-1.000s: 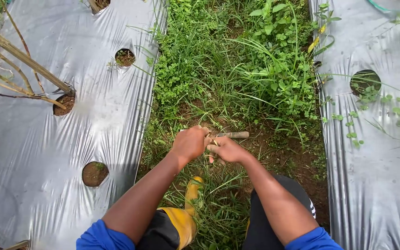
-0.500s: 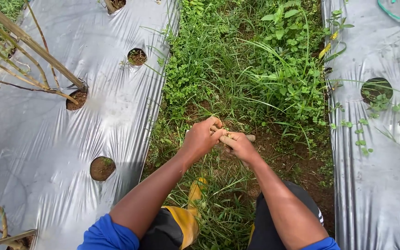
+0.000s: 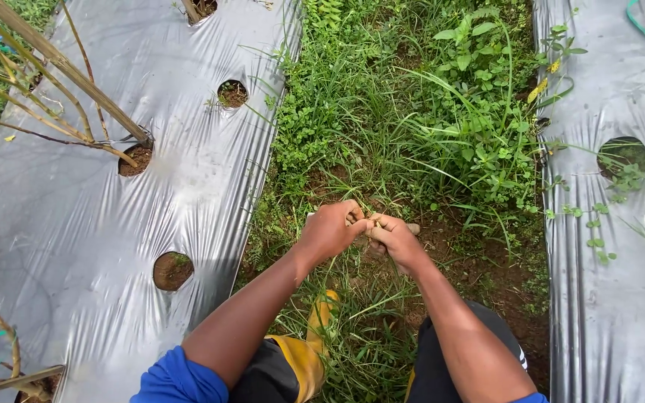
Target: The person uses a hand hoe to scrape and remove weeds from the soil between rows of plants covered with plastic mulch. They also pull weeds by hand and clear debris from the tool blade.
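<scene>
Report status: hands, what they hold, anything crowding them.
Left hand and right hand together, both closed on a small pale stem. Wooden handle partly hidden behind right hand. Weeds ahead, plastic mulch either side.

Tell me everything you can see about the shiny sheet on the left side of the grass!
The left plastic sheet looks like thin silvery-grey film, wrinkled and glossy, stretched over a raised bed beside the grass strip. Round holes are cut in it, showing brown soil: one near hole holds a tiny green sprout, another hole has dry brown stalks leaning out of it. Its right edge meets the grass. Neither hand touches it.
</scene>
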